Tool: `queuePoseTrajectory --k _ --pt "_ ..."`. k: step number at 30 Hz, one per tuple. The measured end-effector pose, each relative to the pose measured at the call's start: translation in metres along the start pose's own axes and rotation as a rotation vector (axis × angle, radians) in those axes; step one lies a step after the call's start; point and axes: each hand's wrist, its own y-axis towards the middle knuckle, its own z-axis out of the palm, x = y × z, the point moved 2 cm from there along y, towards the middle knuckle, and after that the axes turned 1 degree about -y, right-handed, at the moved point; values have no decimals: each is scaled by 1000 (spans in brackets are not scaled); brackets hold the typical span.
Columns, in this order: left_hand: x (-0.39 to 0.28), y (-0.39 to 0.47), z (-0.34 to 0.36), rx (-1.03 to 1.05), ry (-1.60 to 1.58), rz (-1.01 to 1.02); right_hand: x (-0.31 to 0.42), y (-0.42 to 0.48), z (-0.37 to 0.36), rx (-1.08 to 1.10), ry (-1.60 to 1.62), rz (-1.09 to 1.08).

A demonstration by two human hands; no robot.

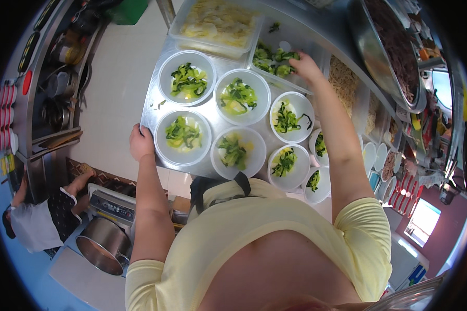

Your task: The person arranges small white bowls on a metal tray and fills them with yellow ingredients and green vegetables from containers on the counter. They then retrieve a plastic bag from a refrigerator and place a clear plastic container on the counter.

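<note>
My right hand (305,67) reaches into a clear plastic tub (270,79) of chopped leafy greens (271,58), its fingers closed on some of them. My left hand (142,142) rests at the left edge of the stainless steel table (212,116), fingers curled at the edge. Several round plastic bowls stand on the table, each with greens inside, among them a back left bowl (187,77), a front left bowl (183,137), a middle bowl (242,96) and a smaller bowl (292,117). Small leaf scraps lie near the left edge.
A tub of pale sliced food (218,23) stands at the back. Shredded food in containers (340,85) and a large metal pan of dark shreds (393,50) are at the right. A steel pot (104,245) stands lower left. Another person (39,223) is at far left beside shelving.
</note>
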Motion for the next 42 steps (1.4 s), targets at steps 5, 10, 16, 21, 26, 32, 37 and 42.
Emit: queuePoseTrajectory --k 5,10,16,21,26,32,37,42 --pt "-1 2 1 22 -32 34 13 -20 -33 -157 335 -139" --pt "1 0 0 12 -37 44 19 -32 -30 -212 352 -169" --pt "-4 0 -2 23 -57 64 20 -50 -28 -281 519 -204" --pt "15 4 15 -7 -125 82 36 -104 -42 -304 742 -254" --pt "-11 -11 -6 73 -55 27 7 -203 -92 -378 796 -254" --pt "10 2 14 66 -81 67 -69 -317 -173 -655 752 -258" --pt "20 9 21 117 -101 34 -125 -349 -197 -927 693 -153" --pt "18 7 16 138 -68 61 -217 -321 -180 -801 206 366"
